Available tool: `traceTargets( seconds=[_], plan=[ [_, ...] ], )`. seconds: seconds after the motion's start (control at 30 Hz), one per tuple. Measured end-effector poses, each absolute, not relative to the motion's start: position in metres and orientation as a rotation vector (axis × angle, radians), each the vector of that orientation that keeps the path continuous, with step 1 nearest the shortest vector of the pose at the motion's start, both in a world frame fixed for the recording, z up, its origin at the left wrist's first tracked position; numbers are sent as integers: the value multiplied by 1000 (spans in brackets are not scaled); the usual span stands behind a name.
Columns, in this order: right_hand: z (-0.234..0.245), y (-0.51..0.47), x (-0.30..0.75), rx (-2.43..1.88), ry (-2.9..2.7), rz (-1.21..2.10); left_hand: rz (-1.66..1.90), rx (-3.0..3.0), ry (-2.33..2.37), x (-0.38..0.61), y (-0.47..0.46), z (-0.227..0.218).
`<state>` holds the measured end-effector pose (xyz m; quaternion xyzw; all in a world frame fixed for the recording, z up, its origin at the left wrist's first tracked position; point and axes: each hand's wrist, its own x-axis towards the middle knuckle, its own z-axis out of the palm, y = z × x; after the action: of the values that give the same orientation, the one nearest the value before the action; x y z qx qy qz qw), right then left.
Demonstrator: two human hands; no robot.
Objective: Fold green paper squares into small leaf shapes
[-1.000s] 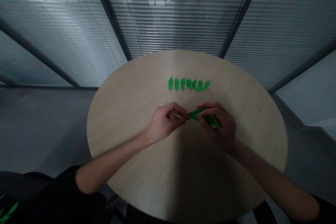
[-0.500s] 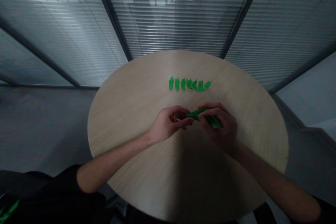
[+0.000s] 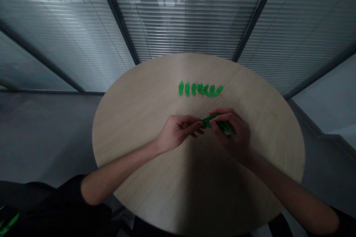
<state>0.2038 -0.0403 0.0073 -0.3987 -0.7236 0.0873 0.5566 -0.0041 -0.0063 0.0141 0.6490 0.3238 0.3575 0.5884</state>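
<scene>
A strip of folded green paper is held low over the middle of the table, between my two hands. My left hand pinches its pointed left tip between thumb and forefinger. The body of the paper is in my right hand, whose thumb and fingers close round it and partly cover it. A green flap shows below the right fingers. Beyond the hands, several small folded green pieces lie in a row, some of them overlapping at the right.
The oval wooden table fills the centre. Behind it stand glass panels with blinds and dark frames. A green object, too partial to name, shows at the lower left against dark fabric.
My left thumb and forefinger have closed on the left tip of the folded green paper. My right hand keeps its hold, and the row of pieces is unchanged.
</scene>
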Motion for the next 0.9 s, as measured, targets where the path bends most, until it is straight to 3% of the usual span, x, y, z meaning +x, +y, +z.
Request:
traceTargets(
  seconds=[0.9],
  plan=[
    [5,-42,200,-952,-1711,260,790,1517,687,-1,-9,9]
  ],
)
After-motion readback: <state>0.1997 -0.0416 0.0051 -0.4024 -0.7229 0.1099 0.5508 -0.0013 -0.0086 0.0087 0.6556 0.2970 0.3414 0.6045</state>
